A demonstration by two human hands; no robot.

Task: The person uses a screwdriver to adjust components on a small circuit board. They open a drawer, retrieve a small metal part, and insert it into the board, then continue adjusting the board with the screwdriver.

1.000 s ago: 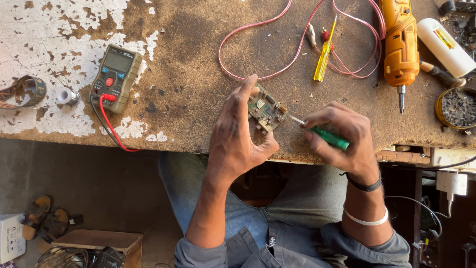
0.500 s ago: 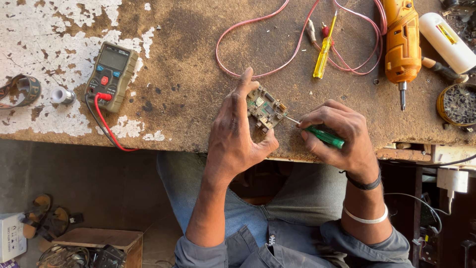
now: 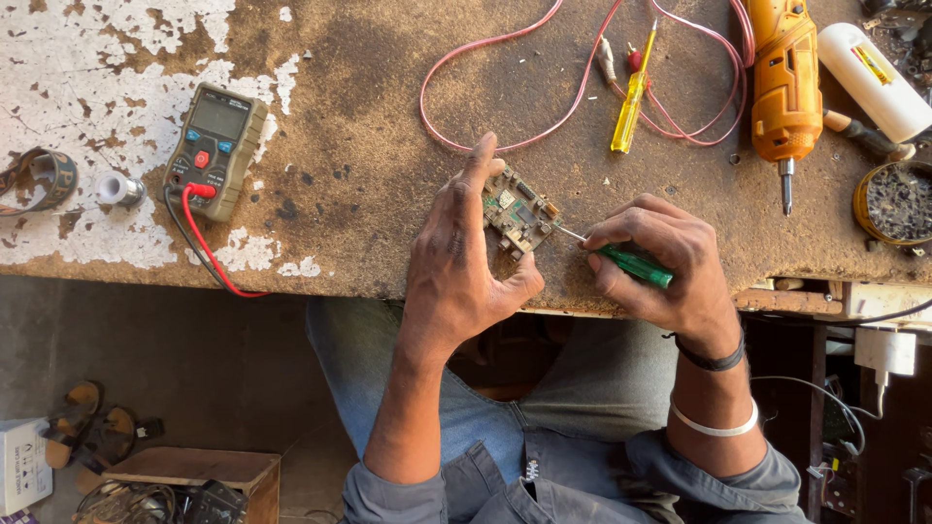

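At the near edge of the bench [image 3: 369, 87], the left hand [image 3: 461, 267] grips a small circuit board [image 3: 517, 211] between thumb and fingers. The right hand [image 3: 660, 262] is clenched around a green screwdriver [image 3: 631, 264], its tip touching the board. Farther off lie a multimeter [image 3: 216, 148], yellow screwdriver [image 3: 631, 102] and orange drill [image 3: 784, 82].
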